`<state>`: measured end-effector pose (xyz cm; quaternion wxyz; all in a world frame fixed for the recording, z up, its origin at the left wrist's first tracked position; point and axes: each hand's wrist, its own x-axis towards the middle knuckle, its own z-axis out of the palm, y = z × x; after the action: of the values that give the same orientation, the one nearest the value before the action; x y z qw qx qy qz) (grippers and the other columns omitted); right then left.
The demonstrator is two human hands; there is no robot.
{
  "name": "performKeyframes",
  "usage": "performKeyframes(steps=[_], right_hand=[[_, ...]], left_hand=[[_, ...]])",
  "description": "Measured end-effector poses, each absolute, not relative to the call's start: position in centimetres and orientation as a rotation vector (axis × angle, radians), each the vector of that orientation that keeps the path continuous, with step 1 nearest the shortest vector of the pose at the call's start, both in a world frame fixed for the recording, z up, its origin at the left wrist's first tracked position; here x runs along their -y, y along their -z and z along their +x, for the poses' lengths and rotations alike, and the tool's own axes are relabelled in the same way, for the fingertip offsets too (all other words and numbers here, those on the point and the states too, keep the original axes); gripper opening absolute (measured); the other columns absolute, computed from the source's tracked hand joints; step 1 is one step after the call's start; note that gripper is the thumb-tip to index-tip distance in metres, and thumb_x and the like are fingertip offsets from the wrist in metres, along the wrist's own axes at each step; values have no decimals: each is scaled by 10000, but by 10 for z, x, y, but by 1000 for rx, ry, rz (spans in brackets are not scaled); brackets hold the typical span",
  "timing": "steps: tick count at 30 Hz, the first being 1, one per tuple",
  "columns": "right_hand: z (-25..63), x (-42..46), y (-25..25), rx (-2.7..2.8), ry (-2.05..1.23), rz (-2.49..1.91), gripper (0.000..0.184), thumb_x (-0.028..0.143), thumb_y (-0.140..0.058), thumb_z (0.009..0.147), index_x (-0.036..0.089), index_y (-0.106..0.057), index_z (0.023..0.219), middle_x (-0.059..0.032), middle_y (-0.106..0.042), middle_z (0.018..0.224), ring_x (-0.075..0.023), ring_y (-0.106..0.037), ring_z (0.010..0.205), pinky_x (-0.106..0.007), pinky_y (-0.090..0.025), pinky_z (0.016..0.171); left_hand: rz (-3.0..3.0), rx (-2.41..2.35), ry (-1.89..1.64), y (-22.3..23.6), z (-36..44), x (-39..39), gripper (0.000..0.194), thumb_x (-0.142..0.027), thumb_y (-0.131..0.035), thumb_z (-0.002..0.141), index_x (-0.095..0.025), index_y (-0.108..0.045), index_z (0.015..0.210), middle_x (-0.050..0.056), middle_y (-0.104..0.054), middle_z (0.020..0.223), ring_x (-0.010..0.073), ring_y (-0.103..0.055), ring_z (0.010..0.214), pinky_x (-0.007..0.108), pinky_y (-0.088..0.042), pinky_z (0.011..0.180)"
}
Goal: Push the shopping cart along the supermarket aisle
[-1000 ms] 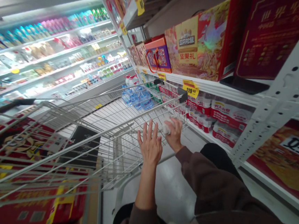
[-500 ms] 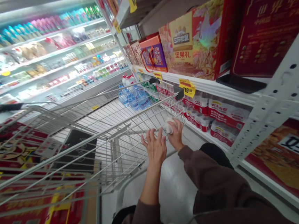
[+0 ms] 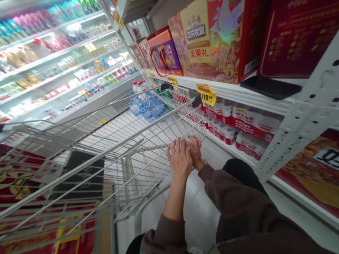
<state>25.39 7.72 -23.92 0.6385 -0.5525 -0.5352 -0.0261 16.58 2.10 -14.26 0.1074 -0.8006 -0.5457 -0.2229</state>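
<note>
My left hand [image 3: 180, 160] and my right hand [image 3: 196, 152] meet at the side wires of a tilted wire shopping cart [image 3: 158, 120]. The right hand is closed on a white crumpled wad, now almost hidden behind the fingers. The fingers of my left hand are pressed together and lie over the right hand and the wad. Brown sleeves cover both arms. Inside the cart lies a flat black item [image 3: 79, 170], and red printed boxes [image 3: 19, 177] show through the wires at the lower left.
Right of the cart, a white shelf holds packs of bottled water [image 3: 246, 126], a yellow price tag [image 3: 207, 95], gift boxes [image 3: 212, 40] and a flat black object [image 3: 269, 87]. A lit chilled cabinet [image 3: 45, 53] runs along the left. Grey floor [image 3: 203, 217] lies below.
My left hand went from open with spread fingers to closed against my right hand. The white wad has become nearly hidden. The view swung slightly right.
</note>
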Motion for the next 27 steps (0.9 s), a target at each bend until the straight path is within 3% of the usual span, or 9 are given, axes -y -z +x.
performKeyframes(steps=[3, 7, 11, 15, 22, 27], right_hand=[[274, -85, 242, 1188, 29, -1291, 303, 151, -560, 818, 220, -689, 1084, -93, -568, 1206, -240, -487, 1172, -434, -415, 1047], [314, -109, 239, 1088, 5, -1343, 346, 99, -528, 789, 191, -683, 1085, -105, -545, 1217, -241, -473, 1199, -436, -375, 1082], [283, -94, 246, 1035, -18, -1352, 358, 113, -508, 808, 180, -660, 1124, -127, -544, 1207, -268, -472, 1194, -470, -376, 1065], [260, -74, 248, 1127, -75, -1282, 324, 153, -565, 787, 238, -663, 1084, -76, -597, 1134, -236, -541, 1108, -413, -441, 1012], [275, -89, 210, 762, -88, -1370, 566, 115, -505, 732, 174, -483, 1295, -148, -538, 1252, -283, -465, 1230, -522, -355, 1092], [222, -64, 187, 1105, -175, -1129, 457, 125, -531, 765, 215, -551, 1213, -103, -573, 1169, -241, -533, 1134, -427, -453, 1013]], left_hand=[[-2353, 1608, 602, 141, 167, -25, 500, -397, -263, 1037, -252, -502, 1451, 108, -494, 1529, 298, -440, 1394, 541, -344, 1073], [-2335, 1613, 576, 139, 171, -27, 507, -417, -252, 1037, -254, -518, 1437, 115, -491, 1530, 314, -440, 1378, 545, -347, 1035], [-2330, 1621, 556, 141, 175, -28, 492, -404, -255, 1042, -266, -518, 1434, 94, -463, 1556, 291, -401, 1413, 538, -327, 1052], [-2347, 1644, 539, 141, 171, -27, 487, -387, -229, 1049, -295, -501, 1442, 61, -447, 1570, 244, -375, 1437, 520, -302, 1085], [-2265, 1724, 693, 137, 152, -17, 471, -359, -224, 1052, -315, -541, 1398, 69, -524, 1488, 235, -426, 1387, 492, -300, 1078], [-2252, 1661, 803, 130, 134, -17, 460, -324, -249, 1049, -239, -526, 1405, 100, -570, 1426, 216, -505, 1301, 454, -301, 1070]])
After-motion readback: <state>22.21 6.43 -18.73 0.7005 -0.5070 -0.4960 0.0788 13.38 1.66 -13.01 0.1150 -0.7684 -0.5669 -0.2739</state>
